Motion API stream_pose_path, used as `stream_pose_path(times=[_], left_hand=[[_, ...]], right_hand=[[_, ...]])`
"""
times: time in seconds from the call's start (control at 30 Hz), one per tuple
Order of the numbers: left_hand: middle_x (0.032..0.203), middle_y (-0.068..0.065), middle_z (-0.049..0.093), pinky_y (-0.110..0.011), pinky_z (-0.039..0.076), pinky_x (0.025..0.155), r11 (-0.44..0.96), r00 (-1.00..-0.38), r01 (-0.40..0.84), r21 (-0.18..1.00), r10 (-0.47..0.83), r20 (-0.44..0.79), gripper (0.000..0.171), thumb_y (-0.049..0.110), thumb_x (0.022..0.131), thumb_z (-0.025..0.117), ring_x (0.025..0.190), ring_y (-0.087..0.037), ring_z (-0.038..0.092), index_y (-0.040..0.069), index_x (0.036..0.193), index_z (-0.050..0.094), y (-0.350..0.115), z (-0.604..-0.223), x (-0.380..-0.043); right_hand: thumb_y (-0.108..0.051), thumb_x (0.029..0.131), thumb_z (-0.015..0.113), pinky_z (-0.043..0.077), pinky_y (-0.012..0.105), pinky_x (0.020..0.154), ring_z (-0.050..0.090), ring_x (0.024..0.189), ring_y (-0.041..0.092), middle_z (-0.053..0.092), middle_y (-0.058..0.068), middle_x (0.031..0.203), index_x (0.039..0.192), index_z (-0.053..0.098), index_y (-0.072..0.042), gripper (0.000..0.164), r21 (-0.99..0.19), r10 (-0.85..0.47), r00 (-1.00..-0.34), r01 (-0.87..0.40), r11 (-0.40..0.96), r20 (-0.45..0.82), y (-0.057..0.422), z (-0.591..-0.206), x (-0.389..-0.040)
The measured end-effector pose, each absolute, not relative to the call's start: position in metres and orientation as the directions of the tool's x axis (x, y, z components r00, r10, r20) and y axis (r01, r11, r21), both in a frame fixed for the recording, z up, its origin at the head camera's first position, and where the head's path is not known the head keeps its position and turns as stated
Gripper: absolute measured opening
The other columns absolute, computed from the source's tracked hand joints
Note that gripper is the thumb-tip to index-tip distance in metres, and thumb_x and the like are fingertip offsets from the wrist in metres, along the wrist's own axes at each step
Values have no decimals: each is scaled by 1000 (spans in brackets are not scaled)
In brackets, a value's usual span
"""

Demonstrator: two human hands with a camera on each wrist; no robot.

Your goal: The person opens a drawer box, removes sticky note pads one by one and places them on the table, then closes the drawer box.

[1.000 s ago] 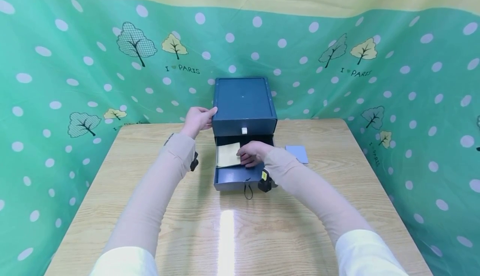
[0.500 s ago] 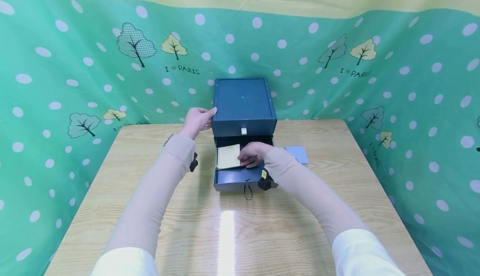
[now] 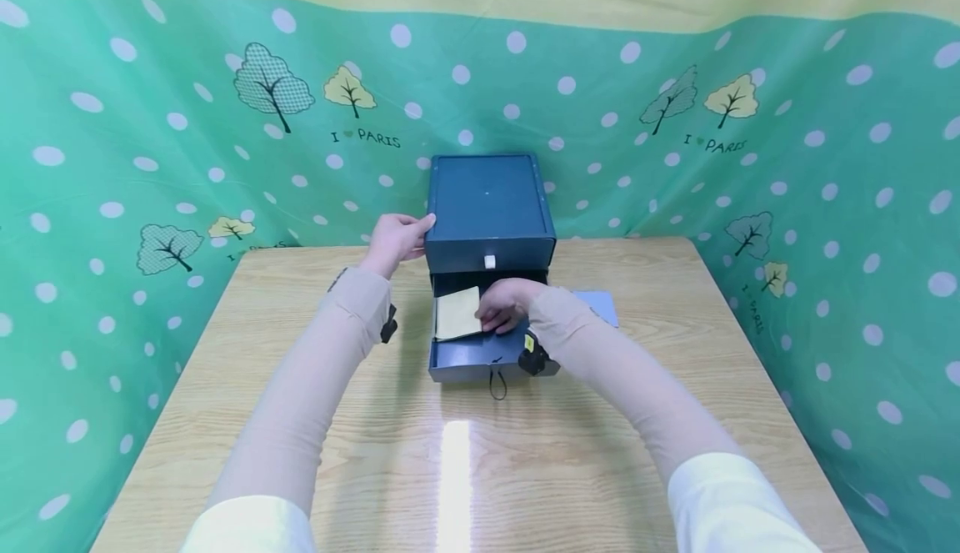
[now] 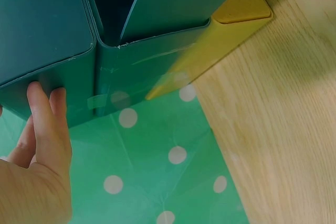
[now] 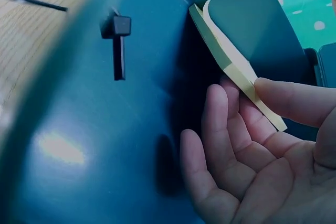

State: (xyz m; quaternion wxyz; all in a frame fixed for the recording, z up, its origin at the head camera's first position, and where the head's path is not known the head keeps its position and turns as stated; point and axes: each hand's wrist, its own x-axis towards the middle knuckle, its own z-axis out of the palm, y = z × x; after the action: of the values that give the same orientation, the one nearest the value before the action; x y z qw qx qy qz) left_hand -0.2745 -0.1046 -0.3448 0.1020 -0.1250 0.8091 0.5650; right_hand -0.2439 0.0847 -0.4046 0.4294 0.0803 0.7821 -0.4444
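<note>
- Little has moved since the earlier frame: the right sleeve (image 3: 626,382) covers slightly more of the blue card (image 3: 603,304).
- Right hand (image 3: 504,307) pinches the notepad (image 3: 458,314), nine o'clock inside the open drawer (image 3: 459,354); left hand (image 3: 394,243) touches the box (image 3: 487,198) with extended fingers.
- Sound technique, presumably: brace the box, pinch lightly.
- Right wrist view alone shows a curling sheet (image 5: 206,10); head view alone, the card, three o'clock.

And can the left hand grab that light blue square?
Probably not from there: the left hand touches one side of the blue box, and the square lies past the other side, so the box and right arm look in the way.
</note>
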Motion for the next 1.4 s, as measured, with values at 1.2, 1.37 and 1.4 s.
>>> stream_pose_path(times=[1.2,1.37,1.4], left_hand=[[121,-16,62,-32,57,88,319,-947,-322,891,-89,-310,52,38,93,59,110,-25,62,1,129,54,-104,-348,-276],[119,-15,63,-32,57,87,312,-948,-318,895,-85,-307,51,38,93,59,108,-25,62,1,128,55,-104,-348,-276],[119,-15,63,-32,57,87,313,-948,-317,895,-85,-306,51,38,93,59,108,-25,62,1,128,55,-104,-348,-276]], right_hand=[[-7,89,59,55,26,73,58,74,16,59,6,82,92,58,-4,4,-715,-270,-663,638,285,-699,97,-411,-231],[-6,90,58,55,26,72,58,76,17,57,7,85,93,57,-3,4,-715,-290,-653,649,260,-699,101,-412,-231],[-6,90,57,55,26,73,58,76,17,57,7,85,93,57,-3,4,-717,-295,-654,648,259,-697,101,-412,-231]])
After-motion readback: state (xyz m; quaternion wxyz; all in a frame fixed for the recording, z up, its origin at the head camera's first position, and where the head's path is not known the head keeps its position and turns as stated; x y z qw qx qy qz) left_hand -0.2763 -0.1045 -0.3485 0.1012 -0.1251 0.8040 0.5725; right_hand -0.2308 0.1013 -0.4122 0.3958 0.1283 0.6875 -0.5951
